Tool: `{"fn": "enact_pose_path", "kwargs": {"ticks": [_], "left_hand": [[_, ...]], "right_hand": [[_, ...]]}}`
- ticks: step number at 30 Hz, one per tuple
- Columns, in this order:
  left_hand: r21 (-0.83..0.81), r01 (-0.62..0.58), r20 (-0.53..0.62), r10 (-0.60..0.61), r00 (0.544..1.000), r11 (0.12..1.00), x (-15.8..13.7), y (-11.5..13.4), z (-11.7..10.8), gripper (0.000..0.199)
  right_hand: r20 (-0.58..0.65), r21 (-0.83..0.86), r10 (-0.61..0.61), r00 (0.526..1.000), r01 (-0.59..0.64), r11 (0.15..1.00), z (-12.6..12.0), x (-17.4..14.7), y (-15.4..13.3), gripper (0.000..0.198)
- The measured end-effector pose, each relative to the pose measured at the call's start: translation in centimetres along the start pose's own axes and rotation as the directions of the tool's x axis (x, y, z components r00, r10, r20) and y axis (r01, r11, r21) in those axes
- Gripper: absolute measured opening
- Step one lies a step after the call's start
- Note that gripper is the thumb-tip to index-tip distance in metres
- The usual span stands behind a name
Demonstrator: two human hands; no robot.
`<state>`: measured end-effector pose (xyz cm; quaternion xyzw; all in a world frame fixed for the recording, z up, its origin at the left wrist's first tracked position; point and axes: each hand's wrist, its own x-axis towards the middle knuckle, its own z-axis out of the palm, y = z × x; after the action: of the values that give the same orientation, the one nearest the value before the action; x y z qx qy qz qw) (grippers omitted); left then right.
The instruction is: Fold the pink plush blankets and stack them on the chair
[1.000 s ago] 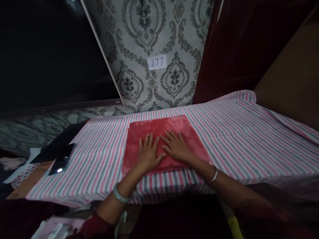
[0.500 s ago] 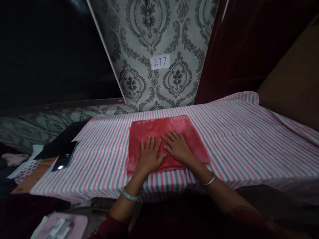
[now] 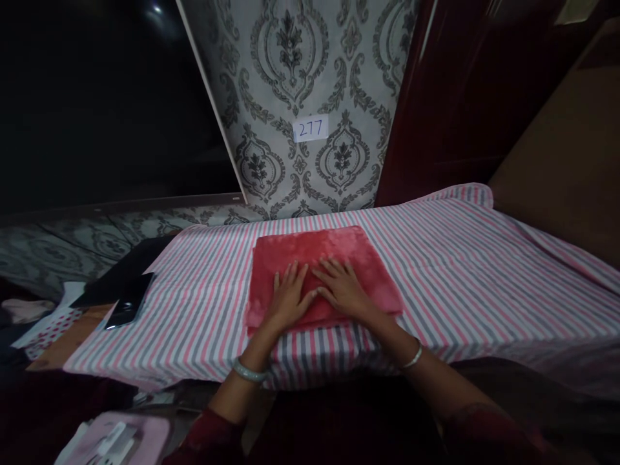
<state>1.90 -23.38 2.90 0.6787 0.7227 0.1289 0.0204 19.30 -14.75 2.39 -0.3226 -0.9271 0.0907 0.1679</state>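
Note:
A folded red plush cloth point(image 3: 310, 247) lies flat on a table covered with a striped cloth point(image 3: 465, 284). My left hand point(image 3: 289, 297) rests palm down on the near left part of the red cloth, fingers stretched out. Beside it my right hand point(image 3: 345, 289) lies flat on the same cloth, its fingers spread toward the far side. The thumbs are close together near the middle. Neither hand grips anything. At the near side, the stacked edges of the folds show.
A dark phone point(image 3: 130, 301) lies at the table's left end. Behind stand a large black screen point(image 3: 111, 103), a patterned wall with a paper marked 277 point(image 3: 310, 128), and a dark red cabinet door point(image 3: 445, 97). A pink stool point(image 3: 152, 434) is low at the left.
My hands have drawn closer together on the red cloth, the thumbs nearly meeting. The phone's bright light no longer shows. The view has tilted slightly.

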Motion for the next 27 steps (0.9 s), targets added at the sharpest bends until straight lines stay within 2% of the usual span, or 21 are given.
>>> {"fn": "enact_pose_path", "kwargs": {"ticks": [4, 6, 8, 10, 14, 18, 22, 24, 27], "left_hand": [[-0.179, -0.077, -0.019, 0.074, 0.997, 0.981, 1.9, -0.2, -2.3, 0.056], [-0.183, -0.131, 0.059, 0.144, 0.988, 0.974, 3.9, 0.2, -3.4, 0.056], [-0.131, -0.142, 0.176, 0.164, 0.971, 0.981, 6.5, 0.7, -4.0, 0.059], [-0.037, -0.137, 0.24, 0.142, 0.96, 0.99, 9.1, 1.1, -3.9, 0.065], [0.135, -0.158, 0.177, 0.133, 0.975, 0.978, 12.3, 0.8, -2.1, 0.068], [0.203, -0.161, 0.134, 0.135, 0.982, 0.966, 12.7, 0.1, 0.0, 0.066], [0.211, -0.176, 0.102, 0.157, 0.982, 0.962, 12.4, -0.3, 0.9, 0.067], [0.204, -0.18, 0.103, 0.161, 0.982, 0.962, 12.4, -0.4, 1.0, 0.066], [0.179, -0.173, 0.096, 0.158, 0.983, 0.968, 12.6, -0.6, 1.0, 0.066]], "right_hand": [[-0.028, 0.057, -0.191, 0.981, 0.192, 0.98, 0.0, -1.1, -1.2, 0.049], [0.008, 0.054, -0.239, 0.971, 0.238, 0.97, 0.2, -1.3, -1.6, 0.054], [0.061, 0.034, -0.247, 0.967, 0.245, 0.969, 0.7, -1.5, -1.9, 0.056], [0.098, 0.013, -0.236, 0.967, 0.235, 0.972, 1.1, -1.6, -2.0, 0.056], [0.093, -0.004, -0.217, 0.972, 0.218, 0.976, 1.9, -1.9, -1.9, 0.056], [0.088, 0.014, -0.206, 0.975, 0.205, 0.979, 2.2, -2.1, -2.0, 0.056], [0.114, 0.083, -0.195, 0.974, 0.187, 0.979, 1.5, -2.3, -2.0, 0.055], [0.163, 0.169, -0.253, 0.954, 0.225, 0.959, 0.4, -1.9, -1.8, 0.052], [0.196, 0.391, -0.366, 0.91, 0.27, 0.88, -2.3, -0.1, -0.8, 0.041]]}}
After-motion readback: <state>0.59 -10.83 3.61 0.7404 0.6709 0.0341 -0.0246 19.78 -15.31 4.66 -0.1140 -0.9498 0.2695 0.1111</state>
